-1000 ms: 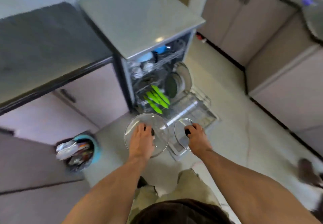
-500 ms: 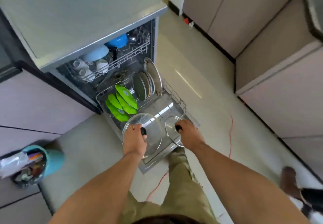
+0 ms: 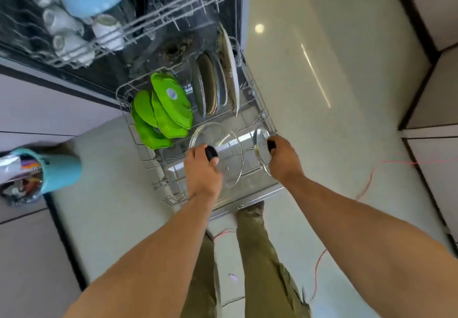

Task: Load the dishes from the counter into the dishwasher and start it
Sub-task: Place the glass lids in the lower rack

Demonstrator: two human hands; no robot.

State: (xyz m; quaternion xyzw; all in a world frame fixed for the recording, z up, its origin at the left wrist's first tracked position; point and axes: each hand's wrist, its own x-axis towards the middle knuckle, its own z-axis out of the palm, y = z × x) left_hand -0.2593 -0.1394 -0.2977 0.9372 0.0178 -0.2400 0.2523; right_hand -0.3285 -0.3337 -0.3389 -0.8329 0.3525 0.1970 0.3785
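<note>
The left hand (image 3: 202,170) curls tight round the black knob of the large glass lid (image 3: 218,136), the right hand (image 3: 283,162) round the knob of the small glass lid (image 3: 260,143) (both tilted), at frame centre over the dishwasher's lower rack (image 3: 161,165), beside green plates (image 3: 164,109)

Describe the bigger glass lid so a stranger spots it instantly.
Find the dishwasher's pulled-out lower rack. Over its front, beside the green plates, the left hand grips a clear lid by its black knob. It is plainly wider than the small lid in the right hand.
</note>
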